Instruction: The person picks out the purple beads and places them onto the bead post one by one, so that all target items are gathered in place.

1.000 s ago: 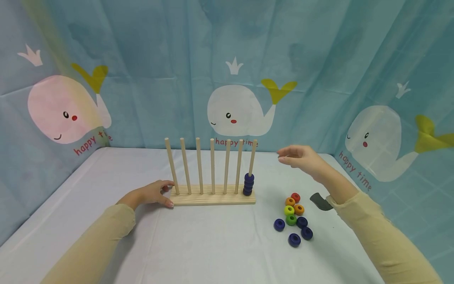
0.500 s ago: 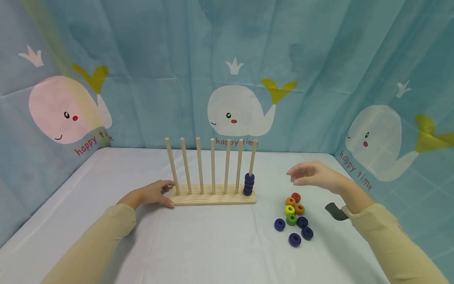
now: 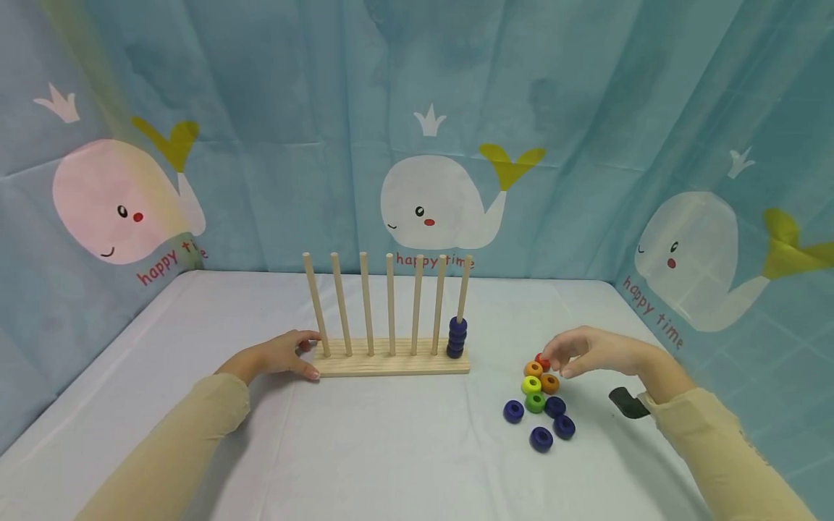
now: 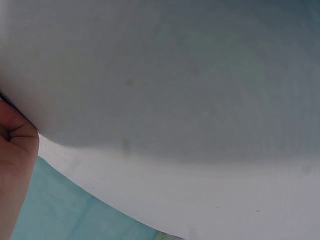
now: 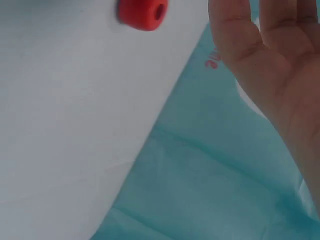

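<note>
A wooden peg rack point(image 3: 394, 367) with a row of upright pegs stands mid-table; dark blue beads point(image 3: 457, 338) are stacked on its rightmost peg. My left hand point(image 3: 281, 354) holds the rack's left end, thumb at the front and fingers behind. Loosely bent, my right hand point(image 3: 596, 352) hovers beside a red bead point(image 3: 543, 361) with nothing in its grasp. The right wrist view shows that red bead point(image 5: 144, 12) on the cloth, apart from the hand. Close by lie orange beads point(image 3: 533, 370), a yellow bead point(image 3: 531, 385) and a green bead point(image 3: 535, 402).
Several loose dark blue beads point(image 3: 541, 439) lie at the near side of the bead group. A white cloth point(image 3: 365, 449) covers the table. Blue curtains point(image 3: 293, 166) printed with whales surround its back and sides. A dark strap piece point(image 3: 628, 403) hangs at the right cuff.
My right hand has come down and slightly to the right, from above the table's back toward the red bead. The left hand and the rack stay where they were.
</note>
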